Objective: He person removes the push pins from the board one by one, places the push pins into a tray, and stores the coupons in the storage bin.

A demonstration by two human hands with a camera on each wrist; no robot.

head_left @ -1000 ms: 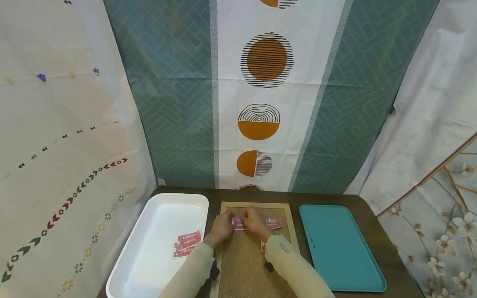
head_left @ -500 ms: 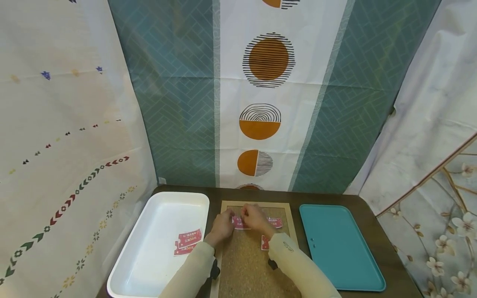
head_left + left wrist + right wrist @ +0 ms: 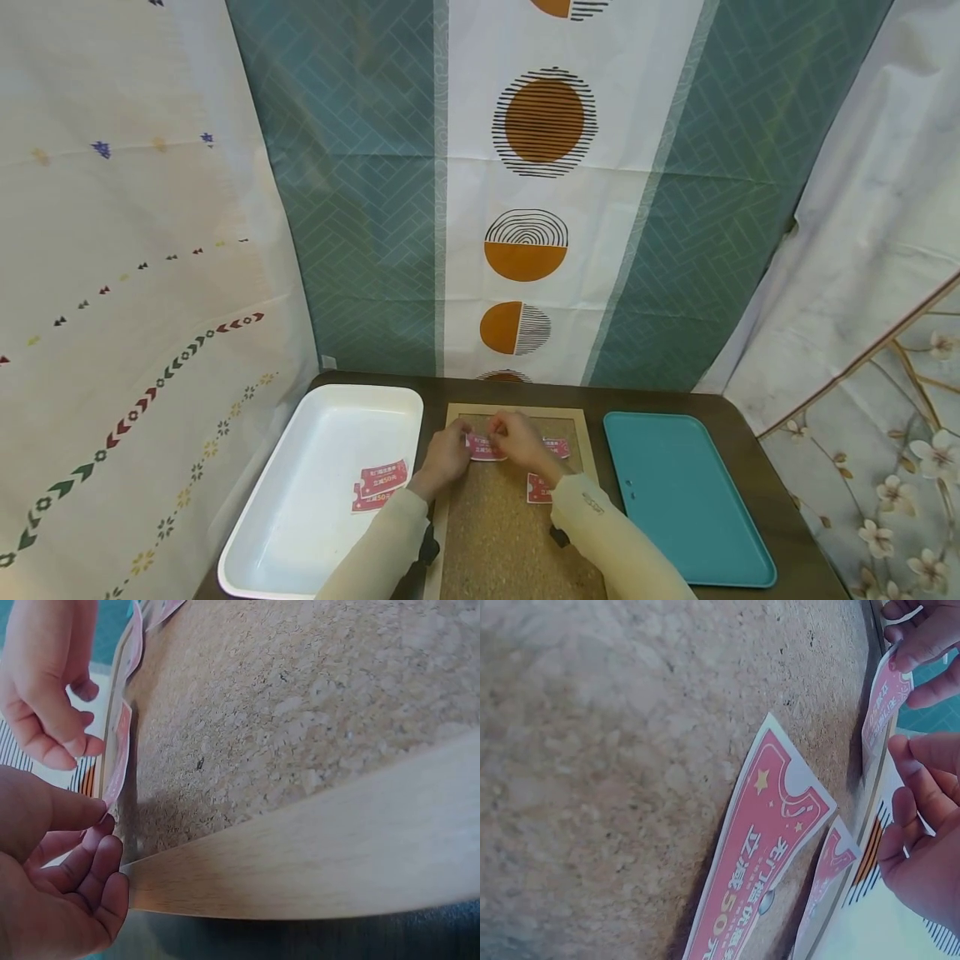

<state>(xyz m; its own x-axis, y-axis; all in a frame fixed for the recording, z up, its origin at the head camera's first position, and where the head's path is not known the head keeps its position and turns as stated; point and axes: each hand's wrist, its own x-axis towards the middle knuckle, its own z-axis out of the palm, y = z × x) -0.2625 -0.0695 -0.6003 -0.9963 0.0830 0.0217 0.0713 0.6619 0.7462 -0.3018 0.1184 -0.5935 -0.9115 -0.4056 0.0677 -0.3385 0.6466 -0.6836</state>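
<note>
My left hand (image 3: 446,454) pinches the left end of a pink coupon (image 3: 483,447) at the top of a wood-framed cork board (image 3: 495,533). In the left wrist view, thumb and index finger meet at the coupon's edge. Close by its other end is my right hand (image 3: 517,439), fingers bent and tips near each other; I cannot tell whether they hold something small. A second coupon (image 3: 557,448) hangs at the upper right of the board, partly behind the right hand. Below it is a third coupon (image 3: 742,855), with a small shiny pin (image 3: 767,900) in it.
At the left stands a white tray (image 3: 300,533) with two overlapping pink coupons (image 3: 382,479) at its right side. A flat teal tray (image 3: 690,500) lies right of the board. Both trays and the board are on a dark table (image 3: 592,408), with patterned cloths hanging behind.
My right hand has shifted slightly to the right, showing more of the pinched coupon and of the lower coupon. The left hand keeps its hold. The head view has turned slightly left.
</note>
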